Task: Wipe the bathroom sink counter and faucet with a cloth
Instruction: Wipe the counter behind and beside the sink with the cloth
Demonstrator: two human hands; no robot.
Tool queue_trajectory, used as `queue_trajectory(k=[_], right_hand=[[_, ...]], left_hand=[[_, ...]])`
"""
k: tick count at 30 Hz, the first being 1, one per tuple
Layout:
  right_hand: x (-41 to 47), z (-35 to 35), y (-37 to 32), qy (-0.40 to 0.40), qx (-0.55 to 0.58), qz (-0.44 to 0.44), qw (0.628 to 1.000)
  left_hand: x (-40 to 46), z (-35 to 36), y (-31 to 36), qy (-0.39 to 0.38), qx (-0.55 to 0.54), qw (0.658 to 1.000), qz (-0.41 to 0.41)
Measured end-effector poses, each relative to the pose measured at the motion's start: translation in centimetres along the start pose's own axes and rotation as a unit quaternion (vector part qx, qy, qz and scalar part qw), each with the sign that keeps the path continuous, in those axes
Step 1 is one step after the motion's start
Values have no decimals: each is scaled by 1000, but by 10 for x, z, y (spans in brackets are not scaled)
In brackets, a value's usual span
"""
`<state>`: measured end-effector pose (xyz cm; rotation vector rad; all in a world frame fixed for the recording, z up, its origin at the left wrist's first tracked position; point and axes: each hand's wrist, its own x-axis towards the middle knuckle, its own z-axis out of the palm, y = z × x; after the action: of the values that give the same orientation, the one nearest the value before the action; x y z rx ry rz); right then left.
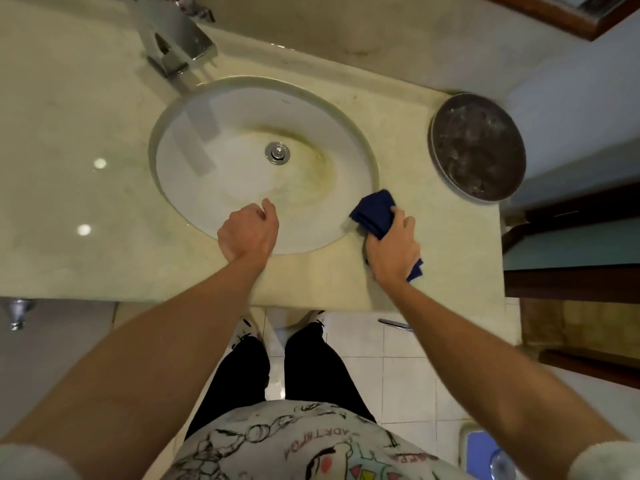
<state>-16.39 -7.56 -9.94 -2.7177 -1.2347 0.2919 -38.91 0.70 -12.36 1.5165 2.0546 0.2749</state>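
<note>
A folded dark blue cloth point(375, 211) lies pressed on the pale stone counter point(86, 202) at the right edge of the sink. My right hand point(393, 251) is shut on the cloth, and part of it sticks out below my wrist. My left hand point(247, 232) rests on the near rim of the round white basin point(214, 140), fingers curled and holding nothing. A yellowish stain circles the metal drain point(277, 153). The chrome faucet point(173, 39) stands at the back left of the basin, well away from both hands.
A round dark metal tray point(478, 147) sits on the counter's right end, near the wall. A wooden frame point(571, 19) runs along the top right. Dark wooden shelves point(571, 282) stand to the right of the counter. Below is tiled floor point(398, 375) with my legs and feet.
</note>
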Motion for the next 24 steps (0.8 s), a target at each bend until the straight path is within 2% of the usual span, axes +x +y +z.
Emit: queue_trajectory(k=[4, 6, 8, 11, 15, 20, 24], right_hand=[[-78, 16, -30, -12, 11, 49, 999], [-110, 24, -54, -27, 32, 66, 997], [-137, 32, -86, -46, 57, 73, 995], [-169, 46, -148, -81, 82, 34, 993], [-188, 58, -203, -127, 96, -16, 987], [-178, 42, -169, -155, 105, -103, 977], [-160, 25, -100, -122, 84, -55, 987]], left_hand=[[0, -11, -1, -56, -58, 997, -16], [8, -18, -5, -102, -156, 981, -49], [15, -29, -9, -125, -274, 951, -71], [23, -48, -14, -96, -344, 932, -67], [40, -74, -27, -41, -349, 934, -61], [41, -80, -34, -42, -321, 945, -51], [15, -53, -27, -84, -280, 956, -27]])
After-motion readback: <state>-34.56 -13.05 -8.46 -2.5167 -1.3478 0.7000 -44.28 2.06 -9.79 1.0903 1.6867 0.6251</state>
